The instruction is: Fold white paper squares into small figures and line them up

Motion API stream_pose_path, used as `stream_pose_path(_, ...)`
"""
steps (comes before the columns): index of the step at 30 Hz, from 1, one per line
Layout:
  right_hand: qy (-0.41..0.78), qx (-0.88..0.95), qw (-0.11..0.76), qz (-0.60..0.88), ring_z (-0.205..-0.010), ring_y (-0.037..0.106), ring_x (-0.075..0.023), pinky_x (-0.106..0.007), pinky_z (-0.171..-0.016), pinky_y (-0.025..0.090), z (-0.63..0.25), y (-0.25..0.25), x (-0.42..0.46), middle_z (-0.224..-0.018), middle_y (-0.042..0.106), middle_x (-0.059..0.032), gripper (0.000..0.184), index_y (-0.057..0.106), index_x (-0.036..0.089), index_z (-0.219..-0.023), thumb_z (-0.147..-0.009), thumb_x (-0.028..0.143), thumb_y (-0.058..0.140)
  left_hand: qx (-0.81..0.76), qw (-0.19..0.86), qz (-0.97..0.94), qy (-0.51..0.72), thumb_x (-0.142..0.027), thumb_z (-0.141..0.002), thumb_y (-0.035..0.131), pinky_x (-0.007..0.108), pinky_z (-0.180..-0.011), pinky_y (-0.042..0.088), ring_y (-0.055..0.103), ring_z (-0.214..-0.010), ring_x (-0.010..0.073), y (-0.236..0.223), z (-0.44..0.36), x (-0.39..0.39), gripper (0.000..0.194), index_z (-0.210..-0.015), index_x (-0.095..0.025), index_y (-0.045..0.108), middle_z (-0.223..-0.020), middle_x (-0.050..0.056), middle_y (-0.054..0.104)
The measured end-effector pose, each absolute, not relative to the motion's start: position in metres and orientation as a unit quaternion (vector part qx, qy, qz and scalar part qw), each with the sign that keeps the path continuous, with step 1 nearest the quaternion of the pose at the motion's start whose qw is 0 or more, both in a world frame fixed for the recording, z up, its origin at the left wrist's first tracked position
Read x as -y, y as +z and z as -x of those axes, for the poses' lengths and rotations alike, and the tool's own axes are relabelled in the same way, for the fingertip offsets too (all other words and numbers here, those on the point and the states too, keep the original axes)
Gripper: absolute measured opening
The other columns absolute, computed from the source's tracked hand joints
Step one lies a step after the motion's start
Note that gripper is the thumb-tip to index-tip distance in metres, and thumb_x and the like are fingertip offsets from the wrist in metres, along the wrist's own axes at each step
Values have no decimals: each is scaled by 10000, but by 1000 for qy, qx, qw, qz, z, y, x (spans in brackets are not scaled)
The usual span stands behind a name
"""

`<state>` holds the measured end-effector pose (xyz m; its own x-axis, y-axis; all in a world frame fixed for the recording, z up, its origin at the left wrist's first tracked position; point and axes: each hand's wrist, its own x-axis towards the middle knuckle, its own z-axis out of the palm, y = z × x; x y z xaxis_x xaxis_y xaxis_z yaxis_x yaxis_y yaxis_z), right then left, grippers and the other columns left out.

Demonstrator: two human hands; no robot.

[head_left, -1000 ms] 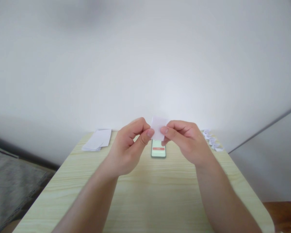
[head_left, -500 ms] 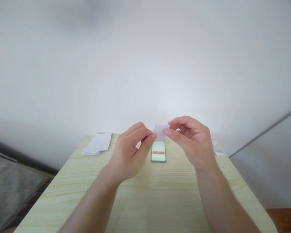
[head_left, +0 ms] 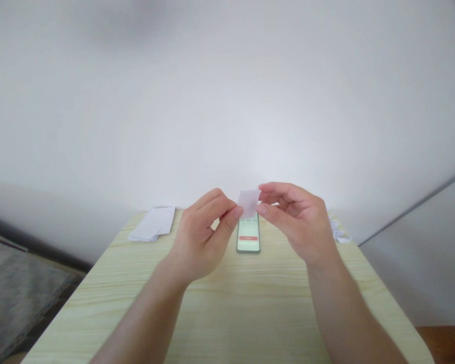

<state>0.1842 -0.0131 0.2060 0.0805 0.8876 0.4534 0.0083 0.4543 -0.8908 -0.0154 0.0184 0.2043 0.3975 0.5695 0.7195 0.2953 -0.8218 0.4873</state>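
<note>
A small white piece of paper (head_left: pixel 248 203) is held up above the table, in front of the phone. My left hand (head_left: pixel 208 235) pinches its lower left edge between thumb and fingers. At the paper's right edge is my right hand (head_left: pixel 296 215), its thumb and index finger apart, with the fingertips at or very near the paper. Below the paper lies a phone (head_left: pixel 248 245) with a lit screen, a red bar and digits that are partly covered by the paper.
A pile of white paper sheets (head_left: pixel 153 224) lies at the back left of the wooden table (head_left: pixel 242 313). Behind my right hand, several small white paper pieces (head_left: pixel 339 232) lie at the back right. A white wall (head_left: pixel 227 101) stands just behind the table.
The paper has shifted slightly left and up, showing more of its face and the phone's digits. My right thumb and index finger have spread a little and moved slightly left.
</note>
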Motion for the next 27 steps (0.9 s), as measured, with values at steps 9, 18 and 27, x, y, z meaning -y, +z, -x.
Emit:
stream_pose_path(9, 405, 559, 619, 374, -903, 698, -203, -383, -813, 603, -187, 214, 16, -973, 760, -46, 244, 777, 243, -1038, -806, 280, 839, -252, 145, -832, 472, -102, -960, 596, 296, -645, 376, 454, -707, 117, 201, 16, -20, 170, -804, -165, 571, -747, -5, 473)
stream_pose_path(18, 383, 576, 599, 404, -813, 655, -167, -321, -730, 573, -184, 216, 18, -842, 697, -12, 261, 789, 247, -1075, -820, 284, 823, -241, 171, -837, 460, -109, -970, 579, 292, -645, 381, 456, -707, 116, 203, 16, -18, 182, -799, -167, 558, -752, -4, 472)
stream_pose_path(27, 273, 633, 583, 429, -923, 684, -196, -339, -758, 581, -179, 207, 16, -1122, 716, -47, 189, 797, 306, -1081, -900, 319, 742, -286, 117, -833, 459, -149, -959, 596, 301, -612, 366, 459, -677, 126, 202, 14, -20, 201, -761, -177, 574, -716, 1, 493)
